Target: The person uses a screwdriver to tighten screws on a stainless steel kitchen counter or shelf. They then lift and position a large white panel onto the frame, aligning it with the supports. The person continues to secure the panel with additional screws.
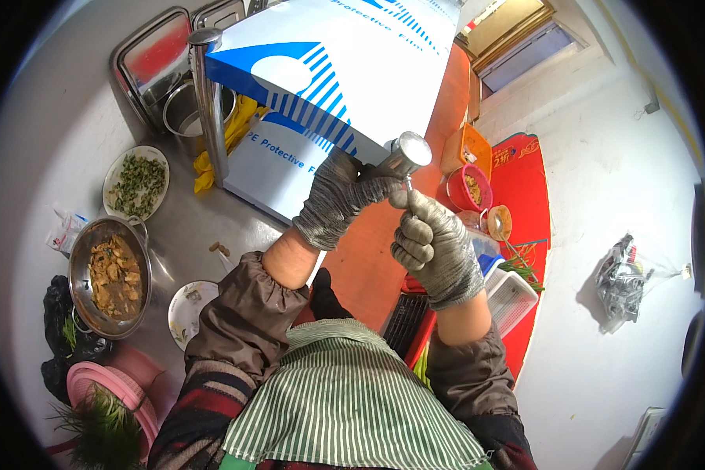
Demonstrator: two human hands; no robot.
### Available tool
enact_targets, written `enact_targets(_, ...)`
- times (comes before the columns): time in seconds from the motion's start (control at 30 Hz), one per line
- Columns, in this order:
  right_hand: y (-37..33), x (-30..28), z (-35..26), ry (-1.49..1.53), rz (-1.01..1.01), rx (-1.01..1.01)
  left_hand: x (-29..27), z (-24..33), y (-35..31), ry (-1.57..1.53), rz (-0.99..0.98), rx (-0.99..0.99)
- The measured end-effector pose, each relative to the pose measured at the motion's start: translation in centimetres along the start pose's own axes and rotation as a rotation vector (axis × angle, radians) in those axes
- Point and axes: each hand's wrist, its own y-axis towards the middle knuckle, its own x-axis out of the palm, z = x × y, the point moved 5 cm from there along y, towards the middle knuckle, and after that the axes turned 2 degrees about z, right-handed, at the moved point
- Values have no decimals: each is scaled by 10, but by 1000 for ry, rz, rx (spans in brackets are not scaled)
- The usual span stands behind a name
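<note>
Both my hands wear grey work gloves. My left hand [345, 200] wraps round a shiny round metal post end [407, 153] with a flat disc top, at the near corner of a large panel covered in white and blue protective film [345, 70]. My right hand [435, 251] is closed just below the post end, its thumb and forefinger pinching a thin metal rod [408, 183]. Most of that rod is hidden by the fingers. A similar metal post [211, 110] with a round cap stands at the panel's left corner.
On the steel table [180, 254] at left are a plate of chopped greens [137, 182], a steel pan of cooked food [116, 270] and a floral plate [189, 309]. A pink basket [102, 380] sits lower left. Right stand a pink bowl [468, 186] and white basket [513, 294].
</note>
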Motion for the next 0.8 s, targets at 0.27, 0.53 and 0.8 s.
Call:
enact_targets(0.27,-15,6,-20,-522,423,-272,-4,-8,1,141,-31,36)
enact_targets(0.53,-18,6,-10,-406,357,-490,-4,-8,-1,72,-48,29)
enact_targets(0.8,-23,8,-3,-548,193,-553,3,2,0,51,-41,50)
